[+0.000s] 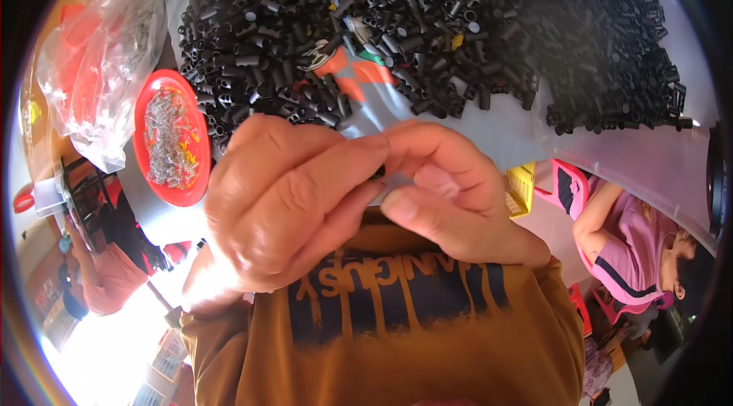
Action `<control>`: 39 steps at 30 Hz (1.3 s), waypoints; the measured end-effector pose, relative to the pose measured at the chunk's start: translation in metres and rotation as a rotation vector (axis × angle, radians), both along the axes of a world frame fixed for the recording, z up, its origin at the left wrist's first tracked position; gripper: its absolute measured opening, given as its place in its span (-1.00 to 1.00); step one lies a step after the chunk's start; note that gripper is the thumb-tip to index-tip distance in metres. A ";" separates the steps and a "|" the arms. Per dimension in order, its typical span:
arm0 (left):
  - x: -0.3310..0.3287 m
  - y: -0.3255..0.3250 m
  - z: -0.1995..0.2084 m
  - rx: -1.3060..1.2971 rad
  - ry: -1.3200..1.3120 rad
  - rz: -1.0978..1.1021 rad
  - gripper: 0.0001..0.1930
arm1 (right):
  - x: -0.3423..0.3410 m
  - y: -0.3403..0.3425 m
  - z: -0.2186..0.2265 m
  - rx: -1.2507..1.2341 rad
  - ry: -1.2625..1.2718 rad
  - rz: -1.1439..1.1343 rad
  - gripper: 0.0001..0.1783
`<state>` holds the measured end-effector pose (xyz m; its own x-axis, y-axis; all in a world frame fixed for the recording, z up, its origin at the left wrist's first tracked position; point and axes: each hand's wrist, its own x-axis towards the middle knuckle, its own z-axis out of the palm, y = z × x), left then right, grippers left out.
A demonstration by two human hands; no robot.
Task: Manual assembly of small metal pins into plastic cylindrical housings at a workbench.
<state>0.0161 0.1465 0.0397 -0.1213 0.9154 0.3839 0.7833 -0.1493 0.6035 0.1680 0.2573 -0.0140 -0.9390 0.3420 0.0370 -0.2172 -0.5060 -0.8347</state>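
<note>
My left hand (286,196) and my right hand (458,192) meet in front of my chest, at the near edge of the table. Between the left thumb and forefinger shows a bit of a small black piece (378,171); most of it is covered. The right fingers curl in against the left fingertips, with the right thumb close below; what they grip is hidden. Just beyond my hands spreads a heap of short black tubes (259,32). Left of my left hand stands a red oval plate (183,196) holding many small silvery metal pieces (168,139).
More black tubes (603,47) cover the table's right part. Grey and orange printed sheeting (359,85) shows between the heaps. Clear plastic bags (107,77) lie at far left. A yellow crate (521,188) and a seated person in pink (626,245) are at right; another person (111,276) is at left.
</note>
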 end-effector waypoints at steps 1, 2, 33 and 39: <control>0.001 -0.003 -0.004 0.034 0.021 0.016 -0.58 | 0.000 -0.001 0.000 -0.001 0.005 0.015 -0.69; 0.001 -0.005 -0.009 0.067 0.042 0.033 -0.58 | 0.001 -0.004 0.002 -0.089 -0.037 0.018 -0.69; -0.095 -0.109 -0.039 -0.240 0.500 0.678 -0.86 | -0.019 -0.023 -0.019 0.681 -0.032 -0.243 -0.77; -0.099 -0.102 -0.028 -0.382 0.554 0.607 -0.87 | -0.018 -0.022 -0.016 0.697 -0.074 -0.254 -0.76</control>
<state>-0.0827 0.0445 0.0116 -0.5129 0.8314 0.2139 0.8550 0.5170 0.0404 0.1496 0.2348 -0.0302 -0.8427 0.4692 0.2642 -0.1876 0.2041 -0.9608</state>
